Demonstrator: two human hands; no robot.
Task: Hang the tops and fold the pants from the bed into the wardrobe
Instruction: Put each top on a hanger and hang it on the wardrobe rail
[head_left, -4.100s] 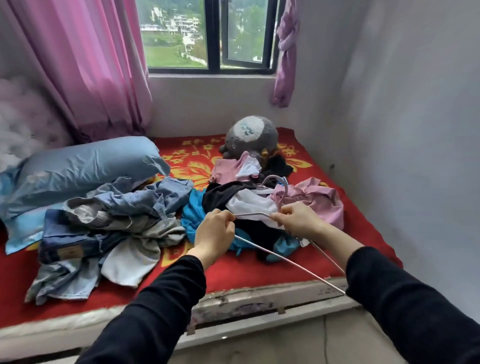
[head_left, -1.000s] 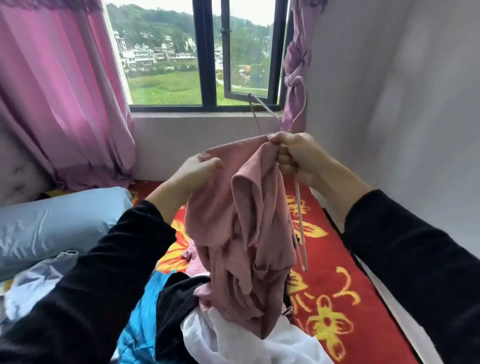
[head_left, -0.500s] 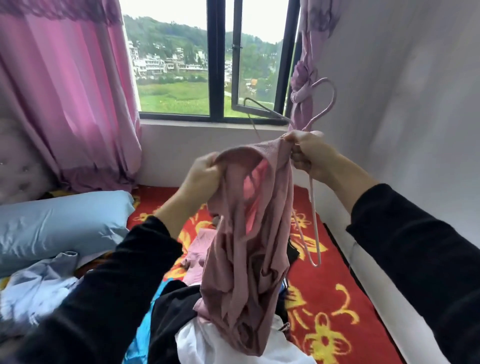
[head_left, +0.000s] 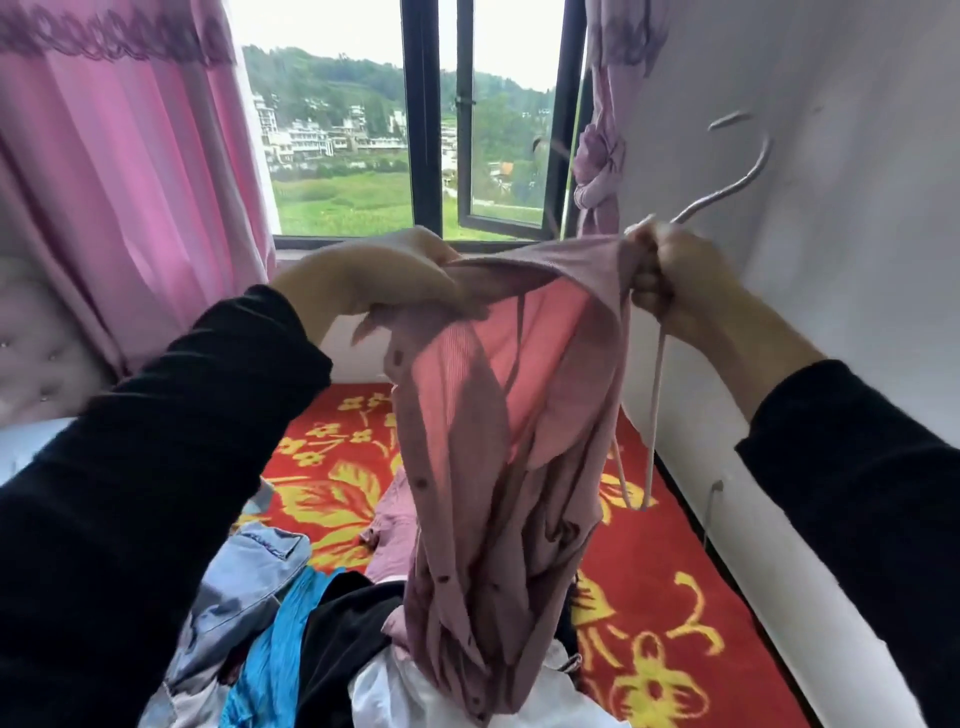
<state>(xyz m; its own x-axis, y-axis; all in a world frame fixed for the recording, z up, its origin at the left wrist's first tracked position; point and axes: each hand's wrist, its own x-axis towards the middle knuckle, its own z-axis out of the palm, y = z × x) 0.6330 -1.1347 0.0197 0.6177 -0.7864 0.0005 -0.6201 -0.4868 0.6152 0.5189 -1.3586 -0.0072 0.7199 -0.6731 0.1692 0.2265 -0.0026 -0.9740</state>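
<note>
Fingers (head_left: 647, 283) of the right hand (head_left: 675, 280) are curled tight round the neck of a wire hanger (head_left: 748, 174), just under its hook, and they pinch one edge of the pink top (head_left: 493, 441) against it. The left hand (head_left: 374, 275) grips the opposite edge of the same opening, its fingers folded into the cloth, so the fabric is stretched between the two hands. One thin arm of the hanger drops down outside the top on the right. A faint line shows through the lit cloth and may be the other arm inside, though that cannot be told for sure. The top hangs bunched, its buttoned front twisted, with its hem resting on the pile of clothes (head_left: 332, 639) on the bed (head_left: 675, 597). The task looks to be at an early stage: this top is only partly on its hanger, its shoulders not yet seated. Blue, black, white and pale denim pieces lie unsorted in the pile, none folded and none hung as far as the view shows. The wardrobe is out of sight, so what it holds cannot be told. What is left is to finish threading this top, carry it over, then work through the rest, hanging tops and folding pants.
</note>
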